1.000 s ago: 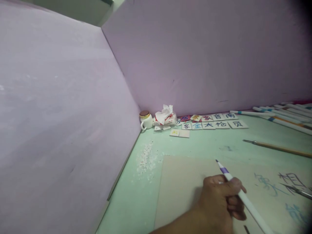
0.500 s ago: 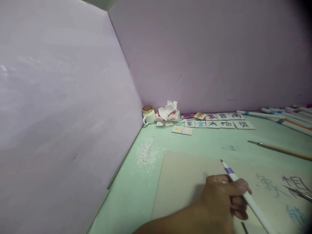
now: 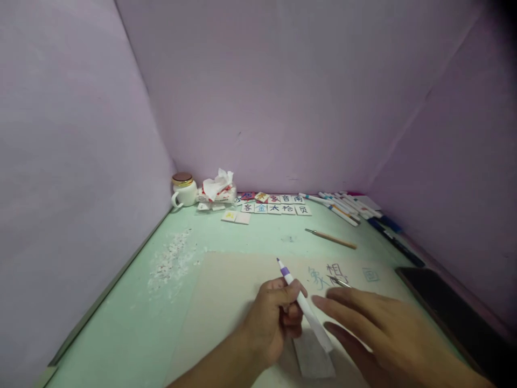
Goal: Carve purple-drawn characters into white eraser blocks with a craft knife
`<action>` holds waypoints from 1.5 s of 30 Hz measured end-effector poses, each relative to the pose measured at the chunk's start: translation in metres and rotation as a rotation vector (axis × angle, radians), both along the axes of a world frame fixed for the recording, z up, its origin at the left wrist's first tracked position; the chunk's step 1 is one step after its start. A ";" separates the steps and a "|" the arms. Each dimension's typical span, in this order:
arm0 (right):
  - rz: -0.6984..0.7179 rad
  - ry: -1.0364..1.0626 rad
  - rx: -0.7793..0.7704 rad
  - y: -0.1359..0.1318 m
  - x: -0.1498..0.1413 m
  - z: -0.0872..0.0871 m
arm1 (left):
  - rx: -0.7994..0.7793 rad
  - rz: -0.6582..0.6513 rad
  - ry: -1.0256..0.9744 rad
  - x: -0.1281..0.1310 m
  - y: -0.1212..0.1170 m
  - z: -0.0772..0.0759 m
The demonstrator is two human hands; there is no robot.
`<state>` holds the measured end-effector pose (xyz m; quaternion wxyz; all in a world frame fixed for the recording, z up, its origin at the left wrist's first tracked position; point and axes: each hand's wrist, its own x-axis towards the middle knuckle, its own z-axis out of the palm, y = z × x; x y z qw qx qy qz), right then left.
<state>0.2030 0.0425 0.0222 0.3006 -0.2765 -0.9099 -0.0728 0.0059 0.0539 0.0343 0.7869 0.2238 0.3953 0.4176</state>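
Observation:
My left hand [image 3: 278, 315] is closed round a white marker [image 3: 309, 312] with a purple band, its uncapped purple tip pointing up and away. My right hand [image 3: 375, 328] is open, fingers stretched towards the marker's rear end, apart from it. Below the marker lies a flat pale grey rectangular block [image 3: 315, 358], partly hidden. Both hands are above a beige board [image 3: 226, 291] with several characters drawn in purple and blue at its right. A metal-tipped tool [image 3: 340, 281] lies across the purple character, its rear hidden behind my right hand.
Small character tiles [image 3: 274, 209] line the back wall beside a tissue pack [image 3: 218, 191] and a white lidded mug [image 3: 184, 191]. Several markers [image 3: 343, 207], a wooden-handled tool [image 3: 333, 238] and a dark flat object [image 3: 448, 307] are at the right. White crumbs [image 3: 169, 264] lie left.
My view has swung to the right, bringing the right wall and dark object into sight. My right hand has come in from the right. My left hand still grips the marker.

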 end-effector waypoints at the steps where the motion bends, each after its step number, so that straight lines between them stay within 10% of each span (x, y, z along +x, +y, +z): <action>1: 0.036 -0.020 -0.014 0.008 -0.011 0.012 | -0.003 -0.021 -0.004 0.002 -0.001 0.001; 5: 0.112 0.018 -0.002 0.024 -0.038 0.028 | 0.018 -0.058 0.018 0.008 -0.006 0.003; 14: 0.089 0.320 -0.167 0.027 -0.033 0.000 | 0.153 -0.175 0.294 0.000 -0.007 0.011; 17: 0.017 0.487 -0.330 0.022 -0.031 -0.008 | 0.357 -0.224 0.853 -0.006 -0.014 0.023; 21: -0.048 0.582 -0.397 0.014 -0.029 -0.016 | 0.536 -0.655 1.549 0.002 -0.023 0.030; 25: -0.173 0.707 -0.511 0.003 -0.028 -0.027 | 0.513 -0.761 1.595 0.008 -0.025 0.019; 32: -0.499 1.198 -1.080 -0.018 -0.038 -0.030 | 0.617 -0.575 1.494 -0.008 -0.022 -0.006; 45: -0.267 1.399 -1.249 -0.012 -0.032 -0.042 | 0.622 -0.644 1.615 -0.003 -0.013 -0.013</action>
